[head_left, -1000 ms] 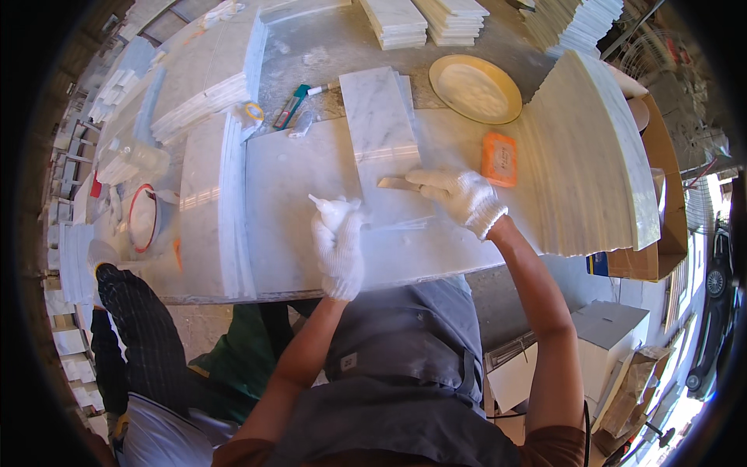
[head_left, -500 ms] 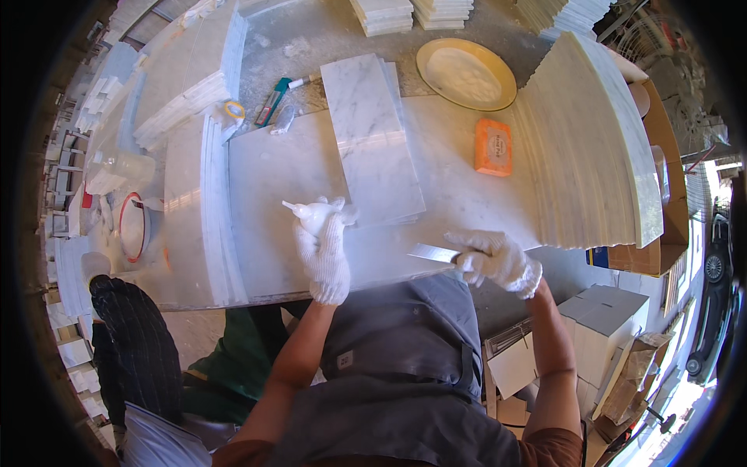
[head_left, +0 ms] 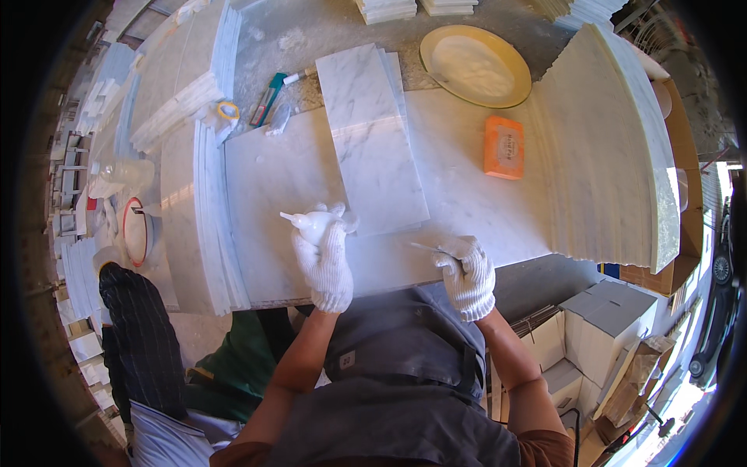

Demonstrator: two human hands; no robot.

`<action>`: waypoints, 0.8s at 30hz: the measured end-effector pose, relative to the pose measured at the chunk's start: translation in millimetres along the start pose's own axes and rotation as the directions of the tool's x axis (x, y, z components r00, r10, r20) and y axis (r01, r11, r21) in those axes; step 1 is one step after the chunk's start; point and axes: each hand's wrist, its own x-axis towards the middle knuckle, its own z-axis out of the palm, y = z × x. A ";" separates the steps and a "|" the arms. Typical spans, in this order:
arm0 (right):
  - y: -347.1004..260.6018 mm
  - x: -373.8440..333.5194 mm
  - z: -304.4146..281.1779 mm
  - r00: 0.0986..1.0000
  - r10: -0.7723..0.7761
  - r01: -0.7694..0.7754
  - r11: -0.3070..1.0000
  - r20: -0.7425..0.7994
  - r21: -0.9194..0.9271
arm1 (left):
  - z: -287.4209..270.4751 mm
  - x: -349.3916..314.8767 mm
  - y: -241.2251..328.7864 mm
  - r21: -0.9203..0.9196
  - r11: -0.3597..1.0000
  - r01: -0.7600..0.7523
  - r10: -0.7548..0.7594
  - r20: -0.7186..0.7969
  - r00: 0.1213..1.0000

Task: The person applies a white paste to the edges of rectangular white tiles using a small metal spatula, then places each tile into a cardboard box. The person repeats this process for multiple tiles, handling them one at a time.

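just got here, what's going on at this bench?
The person's gloved left hand grips a white nozzle bottle, tip pointing left. The gloved right hand holds a thin blade, apart from the marble tiles lying slightly fanned on the worktable. Farther back sit an orange block and a yellow bowl holding something white.

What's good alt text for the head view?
A gloved left hand holds a white nozzled bottle and the gloved right hand a thin tool, near veined slabs; to the right, an orange block and yellow dish of white powder.
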 end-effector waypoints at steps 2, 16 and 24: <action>-0.8 1.0 4.1 0.999 0.017 -0.015 0.999 -0.039 0.043 | -0.8 0.4 -1.3 0.020 1.000 0.004 -0.004 0.004 1.000; 19.5 34.8 1.5 0.930 0.360 -0.367 0.917 0.070 0.155 | 4.7 2.1 3.2 -0.088 0.996 0.004 -0.006 -0.023 1.000; 15.1 111.8 -15.6 0.972 -0.046 0.016 0.992 0.230 0.129 | 4.3 2.1 2.8 -0.061 0.998 -0.018 0.016 -0.020 1.000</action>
